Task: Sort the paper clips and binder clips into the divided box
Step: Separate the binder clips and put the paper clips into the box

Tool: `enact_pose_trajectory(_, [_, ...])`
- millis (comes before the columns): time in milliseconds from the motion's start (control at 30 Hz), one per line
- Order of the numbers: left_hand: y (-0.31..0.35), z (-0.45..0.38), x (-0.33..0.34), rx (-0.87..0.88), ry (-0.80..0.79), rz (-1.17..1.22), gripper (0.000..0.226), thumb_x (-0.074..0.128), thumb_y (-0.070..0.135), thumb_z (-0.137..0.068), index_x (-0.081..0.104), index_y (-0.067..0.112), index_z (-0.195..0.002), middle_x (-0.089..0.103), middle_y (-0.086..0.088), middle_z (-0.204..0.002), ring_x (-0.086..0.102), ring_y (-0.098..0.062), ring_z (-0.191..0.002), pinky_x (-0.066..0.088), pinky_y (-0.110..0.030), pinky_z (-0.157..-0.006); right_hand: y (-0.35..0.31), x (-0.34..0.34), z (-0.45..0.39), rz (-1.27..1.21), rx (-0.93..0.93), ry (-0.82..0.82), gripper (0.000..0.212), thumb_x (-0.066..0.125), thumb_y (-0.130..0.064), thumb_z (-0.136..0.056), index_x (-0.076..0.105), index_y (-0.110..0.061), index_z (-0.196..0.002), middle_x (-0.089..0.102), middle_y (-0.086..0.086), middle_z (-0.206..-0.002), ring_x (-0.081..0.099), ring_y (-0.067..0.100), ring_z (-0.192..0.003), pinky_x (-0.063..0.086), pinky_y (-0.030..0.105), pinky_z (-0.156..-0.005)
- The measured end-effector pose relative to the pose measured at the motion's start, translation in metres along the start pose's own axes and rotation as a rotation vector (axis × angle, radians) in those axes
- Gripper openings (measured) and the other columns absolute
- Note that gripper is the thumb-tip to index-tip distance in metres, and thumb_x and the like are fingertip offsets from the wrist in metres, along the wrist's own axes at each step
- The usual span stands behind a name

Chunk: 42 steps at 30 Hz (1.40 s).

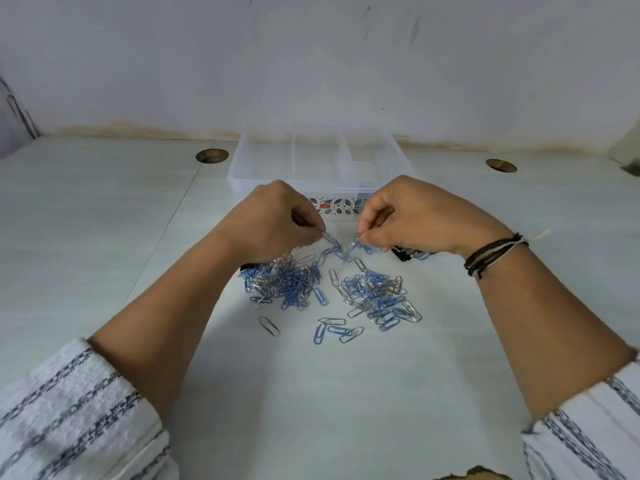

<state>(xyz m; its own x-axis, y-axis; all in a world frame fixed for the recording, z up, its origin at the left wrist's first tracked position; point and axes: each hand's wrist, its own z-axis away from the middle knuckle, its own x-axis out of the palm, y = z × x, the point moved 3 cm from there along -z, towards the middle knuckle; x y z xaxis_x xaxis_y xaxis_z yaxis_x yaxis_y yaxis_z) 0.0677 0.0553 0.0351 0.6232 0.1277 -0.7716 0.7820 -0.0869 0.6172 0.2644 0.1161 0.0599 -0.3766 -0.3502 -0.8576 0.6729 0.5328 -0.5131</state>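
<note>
A person's left hand (277, 216) and right hand (408, 216) are hovering side by side over a pale, glossy bench (104, 237), each with fingers curled into a pinch. The left fingers (313, 225) are gripping one end of a short tangled string of blue and silver wire paper clips (341, 250), while the right fingers (369, 230) are pinching the other end; the string is sagging between them, its lowest part hanging just over the bench. Below the hands, two loose heaps of blue and silver paper clips are lying on the bench: the left heap (284, 282) and the right heap (377, 296), with a few stray clips (337, 330) sitting nearer the person. A black binder clip (403, 253) is peeking out from under the right hand, just beside the right heap. Just beyond the knuckles, a clear plastic divided box (239, 164) with a leaf-patterned front panel is standing against the white wall (311, 64). Dark cord bracelets (491, 256) are circling the right wrist.
</note>
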Motion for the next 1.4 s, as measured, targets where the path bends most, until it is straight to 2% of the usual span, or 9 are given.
enact_pose_trajectory(100, [0.009,-0.005,-0.015,-0.046,0.093,0.171,0.007,0.08,0.018,-0.084,0.083,0.02,-0.089,0.078,0.003,-0.076,0.063,0.004,-0.055,0.046,-0.007,-0.05,0.002,-0.022,0.003,-0.157,0.022,0.086,0.006,0.079,-0.013,-0.083,0.079,-0.018,-0.085,0.079,0.003,-0.078,0.076,0.016,-0.07,0.063,0.03,-0.075])
enact_pose_trajectory(267, [0.038,-0.035,-0.039,-0.008,0.26,0.324,0.006,0.082,0.018,-0.083,0.083,0.017,-0.089,0.078,0.001,-0.074,0.07,-0.008,-0.065,0.059,-0.021,-0.065,0.004,-0.07,-0.017,-0.361,0.044,0.291,0.003,0.078,-0.002,-0.083,0.078,-0.005,-0.085,0.077,0.015,-0.08,0.07,0.015,-0.067,0.064,0.029,-0.074])
enact_pose_trajectory(433, [0.07,-0.091,-0.039,0.032,0.371,0.216,0.011,0.074,0.011,-0.083,0.082,0.014,-0.089,0.071,0.008,-0.068,0.065,-0.007,-0.06,0.045,-0.008,-0.049,0.006,-0.099,-0.057,-0.119,0.132,0.413,0.005,0.075,-0.007,-0.078,0.08,-0.006,-0.079,0.077,0.009,-0.074,0.075,0.017,-0.068,0.064,0.033,-0.077])
enact_pose_trajectory(667, [0.071,-0.084,-0.017,0.065,0.227,-0.1,0.039,0.06,0.024,-0.088,0.068,0.014,-0.126,0.074,-0.004,-0.112,0.067,-0.022,-0.105,0.052,-0.028,-0.089,-0.002,-0.083,-0.054,0.066,0.129,0.444,0.027,0.058,0.003,-0.089,0.08,-0.006,-0.101,0.078,0.011,-0.1,0.074,0.025,-0.093,0.06,0.039,-0.091])
enact_pose_trajectory(733, [0.066,-0.051,-0.018,0.125,0.186,-0.155,0.037,0.061,0.025,-0.088,0.07,0.015,-0.122,0.075,-0.003,-0.109,0.068,-0.02,-0.1,0.054,-0.03,-0.088,-0.01,-0.068,-0.026,0.035,0.099,0.383,0.02,0.062,-0.003,-0.089,0.08,-0.01,-0.095,0.079,0.004,-0.089,0.076,0.019,-0.083,0.062,0.038,-0.084])
enact_pose_trajectory(833, [0.052,-0.001,-0.013,0.118,-0.099,-0.291,0.045,0.07,0.039,-0.087,0.066,0.02,-0.127,0.069,0.002,-0.117,0.065,-0.017,-0.104,0.054,-0.033,-0.091,-0.025,-0.031,0.011,0.131,0.14,0.012,0.011,0.075,-0.029,-0.087,0.077,-0.018,-0.086,0.078,-0.002,-0.072,0.075,0.008,-0.062,0.064,0.033,-0.071])
enact_pose_trajectory(1000, [0.035,0.035,-0.003,-0.01,-0.274,-0.404,0.08,0.07,0.07,-0.074,0.05,0.033,-0.143,0.053,0.006,-0.126,0.055,-0.016,-0.116,0.051,-0.037,-0.095,-0.025,0.008,0.031,0.419,0.244,-0.349,0.068,0.083,-0.064,-0.066,0.068,-0.012,-0.107,0.074,0.003,-0.089,0.074,0.017,-0.073,0.055,0.028,-0.066])
enact_pose_trajectory(1167, [0.022,0.035,0.015,-0.028,-0.41,-0.365,0.076,0.078,0.063,-0.071,0.054,0.037,-0.137,0.053,0.011,-0.107,0.056,-0.011,-0.098,0.051,-0.032,-0.088,-0.022,0.031,0.018,0.369,0.128,-0.363,0.06,0.089,-0.054,-0.065,0.064,-0.011,-0.1,0.072,0.006,-0.091,0.075,0.019,-0.068,0.055,0.031,-0.057])
enact_pose_trajectory(1400, [0.007,0.028,0.013,-0.003,-0.253,-0.2,0.026,0.08,0.029,-0.084,0.077,0.033,-0.109,0.071,0.013,-0.089,0.064,-0.003,-0.079,0.05,-0.018,-0.072,-0.016,0.033,0.003,0.381,-0.106,-0.201,0.024,0.073,-0.021,-0.086,0.069,-0.016,-0.11,0.063,-0.007,-0.088,0.06,0.015,-0.081,0.048,0.028,-0.067])
